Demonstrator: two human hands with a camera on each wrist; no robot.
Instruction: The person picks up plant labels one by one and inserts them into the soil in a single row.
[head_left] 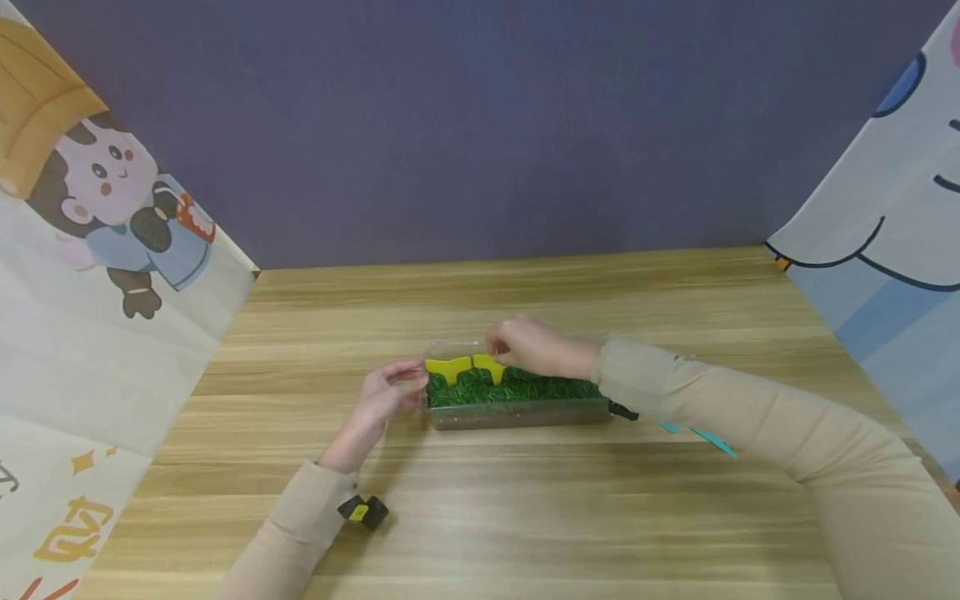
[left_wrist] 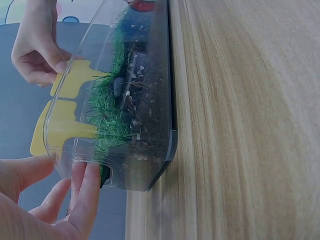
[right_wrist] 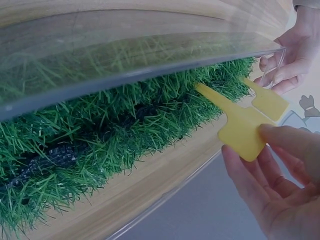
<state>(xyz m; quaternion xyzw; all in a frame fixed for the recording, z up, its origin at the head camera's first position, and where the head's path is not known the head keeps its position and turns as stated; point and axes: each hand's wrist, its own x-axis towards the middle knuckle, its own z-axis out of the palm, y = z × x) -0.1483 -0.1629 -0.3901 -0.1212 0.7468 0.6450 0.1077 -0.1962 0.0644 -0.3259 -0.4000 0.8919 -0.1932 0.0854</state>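
Observation:
A clear plastic box (head_left: pixel 525 414) holds dark soil and green artificial grass (right_wrist: pixel 110 135). My right hand (head_left: pixel 528 346) pinches the broad head of a yellow T-shaped plant label (right_wrist: pixel 245 130) between thumb and fingers. The label's stem goes down into the grass. Beside it, nearer the box's left end, stands a second yellow plant label (head_left: pixel 448 368), upright in the grass. At that same end, the fingertips of my left hand (head_left: pixel 386 392) touch the outside of the box wall, with the fingers fairly straight.
The box stands on a wooden table (head_left: pixel 525 508). Bright blue pieces (head_left: pixel 712 442) lie to its right, partly under the right sleeve (head_left: pixel 750 417). A dark panel (head_left: pixel 510 133) rises behind the table, and printed cloths (head_left: pixel 60 333) hang at the sides.

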